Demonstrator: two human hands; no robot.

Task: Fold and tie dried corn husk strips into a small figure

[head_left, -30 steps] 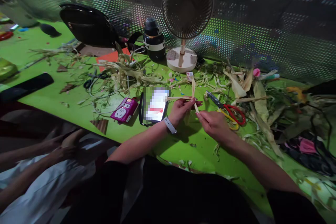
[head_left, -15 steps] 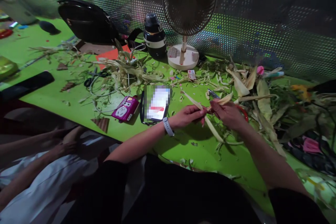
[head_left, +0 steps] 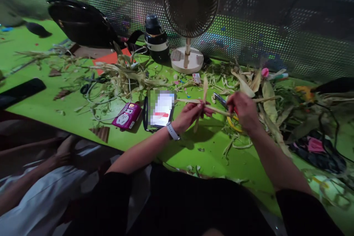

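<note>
Pale dried corn husk strips (head_left: 205, 89) cross one another at the fingertips of my left hand (head_left: 189, 116). That hand is closed, pinching the crossing, with strip ends sticking out up, down and to both sides. My right hand (head_left: 243, 112) is closed at the far end of the strip that runs rightward, and its fingertips are partly hidden. Beside and under my right hand lies a tool with a silver tip (head_left: 220, 99) and red and yellow parts, perhaps pliers; the hand covers some of it.
A phone (head_left: 163, 108), a purple power socket block (head_left: 127, 116), a fan (head_left: 187, 60), a bottle (head_left: 156, 42) and a black bag (head_left: 83, 25) stand or lie on the green table (head_left: 210, 158). Husk piles (head_left: 269, 99) spread right. Another person's hand (head_left: 66, 151) is at lower left.
My right hand has moved away from my left, drawing the strip out between them. The strips now show as a cross at my left fingers. The whole view has shifted slightly.
</note>
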